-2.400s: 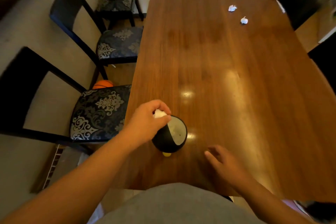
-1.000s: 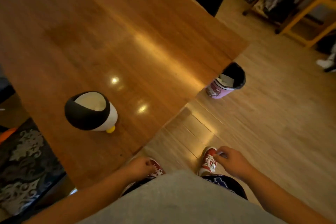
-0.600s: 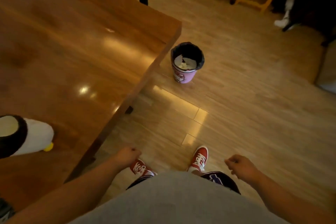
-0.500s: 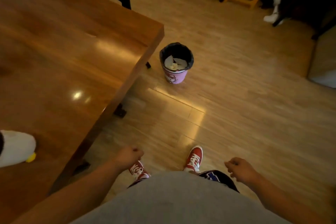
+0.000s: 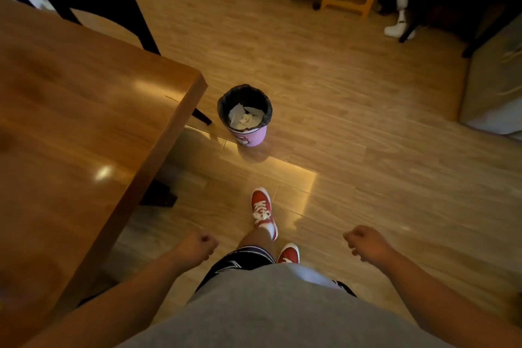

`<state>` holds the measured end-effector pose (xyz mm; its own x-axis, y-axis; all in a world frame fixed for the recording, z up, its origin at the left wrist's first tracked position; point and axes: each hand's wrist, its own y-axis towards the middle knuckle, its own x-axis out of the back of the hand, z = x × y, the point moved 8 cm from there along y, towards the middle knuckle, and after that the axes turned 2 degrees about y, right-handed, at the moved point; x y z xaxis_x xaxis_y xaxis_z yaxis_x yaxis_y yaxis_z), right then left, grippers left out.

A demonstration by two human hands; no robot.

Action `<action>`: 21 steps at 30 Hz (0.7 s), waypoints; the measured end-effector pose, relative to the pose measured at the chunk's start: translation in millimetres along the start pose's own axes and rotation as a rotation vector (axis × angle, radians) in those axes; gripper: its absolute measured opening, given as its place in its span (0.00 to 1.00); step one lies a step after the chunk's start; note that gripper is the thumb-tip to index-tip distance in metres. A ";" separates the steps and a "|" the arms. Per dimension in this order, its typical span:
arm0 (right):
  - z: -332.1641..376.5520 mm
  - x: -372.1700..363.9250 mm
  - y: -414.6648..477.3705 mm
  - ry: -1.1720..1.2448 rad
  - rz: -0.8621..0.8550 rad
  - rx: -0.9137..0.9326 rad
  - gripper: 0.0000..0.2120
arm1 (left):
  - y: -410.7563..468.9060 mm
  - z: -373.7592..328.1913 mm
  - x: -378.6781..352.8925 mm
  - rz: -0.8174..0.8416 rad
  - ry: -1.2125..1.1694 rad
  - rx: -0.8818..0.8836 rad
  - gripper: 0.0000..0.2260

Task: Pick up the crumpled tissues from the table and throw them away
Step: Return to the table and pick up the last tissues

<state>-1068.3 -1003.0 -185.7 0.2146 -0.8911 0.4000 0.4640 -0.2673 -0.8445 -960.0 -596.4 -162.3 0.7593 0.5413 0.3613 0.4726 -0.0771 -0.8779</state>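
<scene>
My polished brown wooden surface [image 5: 84, 127] fills the left of the view, and no crumpled tissue lies on the stretch of it that shows here. My left hand [image 5: 196, 247] hangs just off its near edge, curled into a closed fist; I cannot tell whether a tissue sits inside, since nothing white shows between the fingers. One red-and-white sneaker [image 5: 264, 212] is planted ahead on the pale wood-plank floor [image 5: 367, 178], pointing toward the small pink bin with a black liner [image 5: 245, 116], which stands on the floor just beside the surface's corner and already holds crumpled white tissues [image 5: 245, 118]. My right hand [image 5: 367, 244] is loosely curled too, and I cannot make out anything in it. The risks, as I judge them: the bin's mouth is narrow and well apart from both hands, so a light tissue tossed from here could drift and land on the floor; the bin looks light enough to tip if my foot clips it; and the surface's corner juts close to my path on the left.
</scene>
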 end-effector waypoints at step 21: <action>142.7 208.7 137.4 0.130 -0.111 -0.130 0.14 | 180.0 -311.1 140.2 -0.003 0.159 -0.153 0.08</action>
<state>-837.1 -1173.4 -167.4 0.0517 -0.8912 0.4507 0.3619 -0.4039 -0.8402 -629.3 -794.9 -171.8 0.8129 0.4035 0.4199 0.5284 -0.2078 -0.8232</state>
